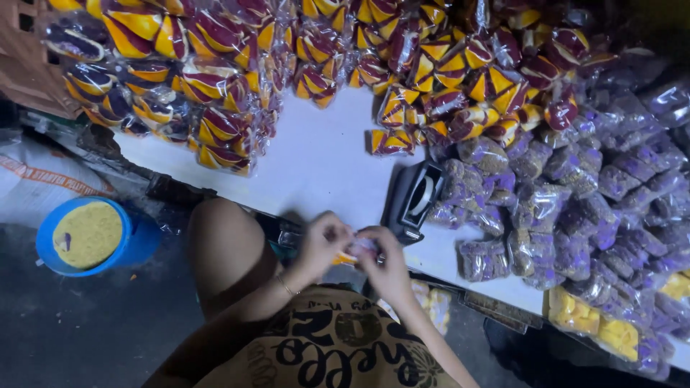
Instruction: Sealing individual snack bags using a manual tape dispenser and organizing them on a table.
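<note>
Both hands are meeting at the near table edge. Left hand [323, 244] and right hand [384, 262] are pinching one small clear packet [358, 248] between the fingertips; contents are blurred, with a bit of orange showing. The packet is hanging just over the white table [316, 165] rim, above the person's lap. A black tape dispenser [415, 197] is sitting just beside the right hand. Purple snack bags [568, 208] are piling up to the right, maroon-and-yellow wrapped packs [215, 79] are stacking along the far side. A blue bucket [90, 236] with yellow contents is standing on the floor, left.
</note>
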